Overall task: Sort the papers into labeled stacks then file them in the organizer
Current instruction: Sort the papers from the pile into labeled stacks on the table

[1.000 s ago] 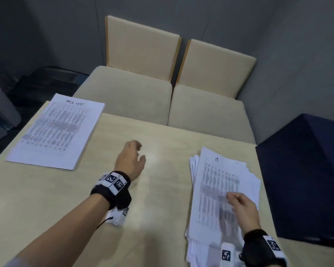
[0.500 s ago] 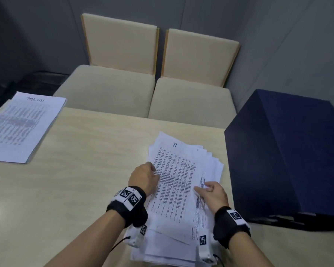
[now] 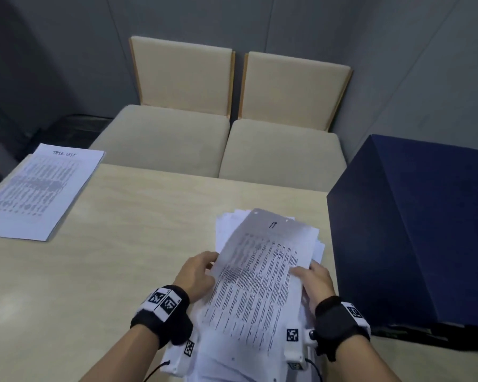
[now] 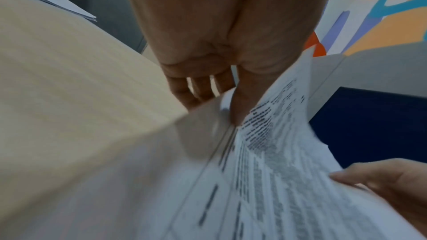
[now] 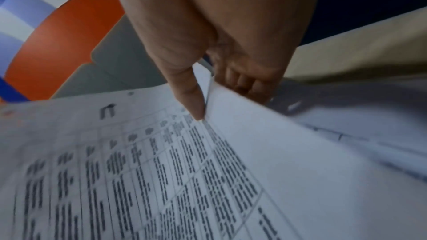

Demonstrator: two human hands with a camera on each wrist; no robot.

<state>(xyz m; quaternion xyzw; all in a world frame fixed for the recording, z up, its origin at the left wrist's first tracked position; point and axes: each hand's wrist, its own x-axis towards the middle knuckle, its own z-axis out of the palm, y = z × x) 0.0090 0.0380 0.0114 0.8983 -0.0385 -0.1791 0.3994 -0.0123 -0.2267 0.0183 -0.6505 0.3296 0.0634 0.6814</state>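
Evidently the step in hand is judged to be the lifting of the top white printed sheet headed "IT" [image 3: 260, 274] off the loose untidy pile of white papers [image 3: 226, 224] at the near right of the pale wood-grain table [image 3: 122, 271]. The sheet is pinched at its left edge by the left hand [image 3: 196, 274], the thumb being laid on the printed face and the fingers curled beneath, as is shown in the left wrist view [image 4: 231, 72]. Its right edge is gripped by the right hand [image 3: 313, 279], the thumb being pressed on top and the fingers tucked under the edge [image 5: 208, 72]. For the step to be done well, only the one sheet should be separated, so the pinch is best kept light and the sheet raised evenly at both edges, lest the papers below be dragged askew or the sheet be creased. The sheet's long axis is run away from the person, slightly slanted to the right, the handwritten heading being pointed at the far end toward the two beige cushioned chairs [image 3: 232, 128]. A neat white stack headed "TASK LIST" [image 3: 39, 188] is laid at the table's far left corner, well apart, while a dark navy box-like organizer [image 3: 414, 230] is stood just beside the pile on the right.
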